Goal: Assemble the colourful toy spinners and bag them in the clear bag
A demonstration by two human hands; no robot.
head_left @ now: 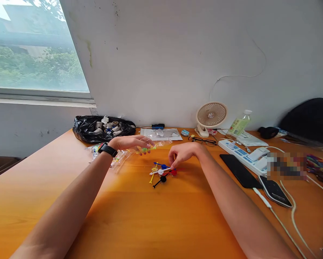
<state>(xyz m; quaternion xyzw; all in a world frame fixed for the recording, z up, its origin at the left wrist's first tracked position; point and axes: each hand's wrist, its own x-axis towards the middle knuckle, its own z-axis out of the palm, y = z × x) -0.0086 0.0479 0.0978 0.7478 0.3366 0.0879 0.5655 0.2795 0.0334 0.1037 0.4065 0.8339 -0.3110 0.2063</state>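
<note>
- Fingers of my right hand point(183, 154) pinch one stick from the coloured sticks point(161, 171) at mid-desk point(140, 216).
- My left hand point(130, 142) grips the clear bag point(150, 146) nearby, to keep it steady.

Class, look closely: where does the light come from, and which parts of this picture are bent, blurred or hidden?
Head view: daylight enters through the window at upper left, leaving a sheen on the table; the wide lens bends the edges, stretching both forearms; a pixelated patch hides something at right.
</note>
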